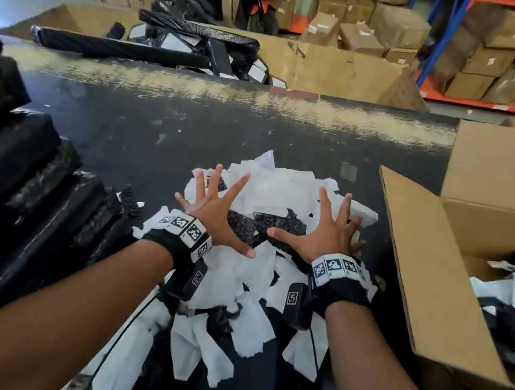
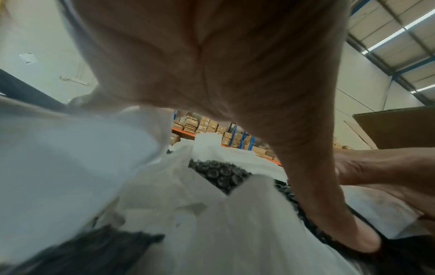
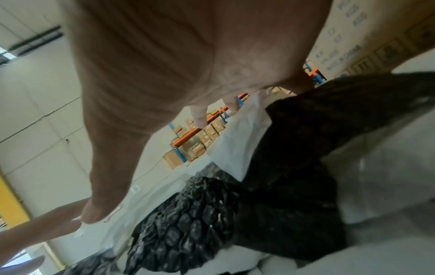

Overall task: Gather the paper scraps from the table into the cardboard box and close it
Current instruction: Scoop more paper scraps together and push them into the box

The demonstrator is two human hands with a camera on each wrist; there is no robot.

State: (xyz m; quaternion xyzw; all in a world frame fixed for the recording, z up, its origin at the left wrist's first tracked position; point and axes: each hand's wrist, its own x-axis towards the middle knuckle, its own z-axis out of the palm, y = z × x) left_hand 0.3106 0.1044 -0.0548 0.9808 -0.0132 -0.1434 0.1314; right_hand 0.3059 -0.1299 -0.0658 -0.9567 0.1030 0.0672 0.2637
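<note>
Paper scraps (image 1: 269,193) heaped on table (image 1: 166,130), under both hands.
Left hand (image 1: 214,212) and right hand (image 1: 326,233) spread flat, fingers splayed, gripping nothing; cardboard box (image 1: 436,267) stands open beside right hand, scraps inside.

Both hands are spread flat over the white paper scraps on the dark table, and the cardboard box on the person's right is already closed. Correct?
Not quite: the cardboard box is open, flaps up, scraps inside, as the head view shows. The left hand and right hand are indeed spread over the paper scraps.
</note>
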